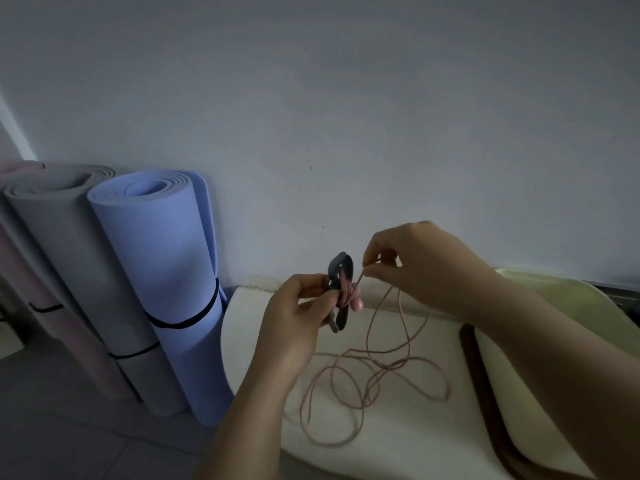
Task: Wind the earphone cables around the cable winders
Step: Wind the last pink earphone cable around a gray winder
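Tbl (247, 327), 1 winder (341, 268), 1 pink cable (384, 363)

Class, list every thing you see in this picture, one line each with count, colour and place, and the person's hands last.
Grey plastic cable winder: one, grey, held up in the left hand, with cable turns on it.
Thin pink earphone cable: one, pink, running from the winder down to loose loops on the cream surface.
Lilac rolled foam mat: one, lilac, standing against the wall.
Grey rolled foam mat: one, grey, left of the lilac one.
Pink rolled foam mat: one, pink, far left.
Cream surface: one, cream, under the loops.
Dark brown strip: one, brown, right of the cream surface.
White wall: one, white, behind.
Left hand: grips the winder.
Right hand: pinches the cable.
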Demonstrator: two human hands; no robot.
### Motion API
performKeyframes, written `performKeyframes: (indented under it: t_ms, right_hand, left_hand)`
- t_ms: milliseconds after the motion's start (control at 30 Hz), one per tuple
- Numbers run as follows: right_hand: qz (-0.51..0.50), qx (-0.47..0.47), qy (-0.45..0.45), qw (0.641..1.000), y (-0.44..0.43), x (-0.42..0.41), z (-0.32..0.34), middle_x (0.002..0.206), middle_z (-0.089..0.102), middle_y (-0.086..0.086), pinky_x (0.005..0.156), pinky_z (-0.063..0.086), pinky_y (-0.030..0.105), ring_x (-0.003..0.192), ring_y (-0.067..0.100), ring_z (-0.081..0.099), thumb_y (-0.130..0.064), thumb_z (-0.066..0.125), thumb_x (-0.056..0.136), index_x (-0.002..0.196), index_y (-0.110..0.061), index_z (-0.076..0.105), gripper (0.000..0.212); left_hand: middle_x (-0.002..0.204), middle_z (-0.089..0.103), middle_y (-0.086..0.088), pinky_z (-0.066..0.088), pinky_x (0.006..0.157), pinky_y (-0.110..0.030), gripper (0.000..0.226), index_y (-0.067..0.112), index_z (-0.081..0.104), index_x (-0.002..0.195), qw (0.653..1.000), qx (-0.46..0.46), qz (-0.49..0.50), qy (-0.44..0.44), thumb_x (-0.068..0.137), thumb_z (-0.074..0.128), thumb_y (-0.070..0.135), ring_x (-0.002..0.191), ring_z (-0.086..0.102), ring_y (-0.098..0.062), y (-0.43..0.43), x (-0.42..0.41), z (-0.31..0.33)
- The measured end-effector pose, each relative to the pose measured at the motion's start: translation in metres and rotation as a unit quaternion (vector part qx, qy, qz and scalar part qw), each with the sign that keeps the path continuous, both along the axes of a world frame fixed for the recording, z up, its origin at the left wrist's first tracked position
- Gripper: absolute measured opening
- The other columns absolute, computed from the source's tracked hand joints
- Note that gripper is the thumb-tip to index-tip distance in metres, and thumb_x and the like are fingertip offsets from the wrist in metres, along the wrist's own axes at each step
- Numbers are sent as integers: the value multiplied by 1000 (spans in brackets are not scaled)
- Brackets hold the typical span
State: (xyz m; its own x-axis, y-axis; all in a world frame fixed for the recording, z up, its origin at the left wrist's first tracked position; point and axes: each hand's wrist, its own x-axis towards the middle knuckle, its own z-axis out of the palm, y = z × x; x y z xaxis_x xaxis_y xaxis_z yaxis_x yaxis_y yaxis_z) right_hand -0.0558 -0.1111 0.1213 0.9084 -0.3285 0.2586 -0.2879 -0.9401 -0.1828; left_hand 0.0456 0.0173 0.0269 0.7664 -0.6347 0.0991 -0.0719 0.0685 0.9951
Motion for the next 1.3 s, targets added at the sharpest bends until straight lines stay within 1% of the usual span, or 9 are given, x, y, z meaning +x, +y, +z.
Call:
performKeyframes:
  t_ms: [167,333,533,633,733,800,1000,1167,1300]
  right_hand:
    - [25,-20,7,999,-8,0,-1,83,58,-14,63,41,14,71,0,51,-40,62,87,94,-25,63,17]
    - [40,-38,33,998,-19,-1,-3,75,57,-14,62,44,15,67,-1,53,-60,57,72,80,-31,55,30]
    - [78,218,32,972,-38,1,-15,51,42,-13,49,29,12,44,0,34,-71,56,64,62,-19,52,52]
    - [110,356,3,928,-42,4,-36,59,40,-2,58,33,21,56,11,36,-67,55,79,63,-13,48,56]
    - [136,533,-8,835,-29,11,-61,61,54,2,69,40,32,60,15,50,-45,51,91,67,-3,57,48]
    - [106,606,-48,786,-14,18,-78,64,54,5,72,41,31,62,16,50,-50,52,89,68,-3,54,51]
    - [29,471,-93,877,21,26,-95,43,45,-10,65,50,27,46,3,44,-49,33,93,60,-14,53,53]
    - [65,338,-8,939,10,20,-105,55,52,-9,57,46,21,47,-2,47,-36,53,94,79,-13,66,30]
    - [20,387,-36,921,-11,15,-112,68,57,-8,58,48,19,56,-5,53,-31,61,90,86,-17,68,16]
  left_hand:
    - [89,75,11,53,74,-21,14,16,63,101,995,22,-93,-9,95,56,6,87,70,-3,7,-1,7]
    - [98,74,2,56,84,-29,13,14,66,104,989,43,-144,8,94,58,11,96,70,-14,13,3,8]
    - [110,71,-15,49,98,-46,30,6,62,111,969,13,-237,72,84,61,20,103,68,-30,19,7,8]
    - [109,68,-24,50,94,-44,24,4,63,105,959,-30,-253,121,84,66,15,94,69,-31,17,4,9]
    - [104,67,-29,55,85,-36,26,-1,64,107,949,-96,-248,170,83,67,10,88,68,-31,14,4,11]
    - [98,70,-22,56,84,-32,25,-1,69,104,939,-146,-238,201,83,61,9,86,70,-28,12,2,14]
    - [105,73,-1,54,90,-32,31,12,73,107,906,-262,-137,304,84,52,20,104,68,-14,8,7,16]
    - [106,74,2,58,84,-33,30,13,77,99,840,-386,-21,380,81,55,20,95,71,-11,13,25,15]
    - [94,75,5,59,73,-23,29,12,62,113,837,-409,52,360,87,52,19,80,70,-4,17,37,14]
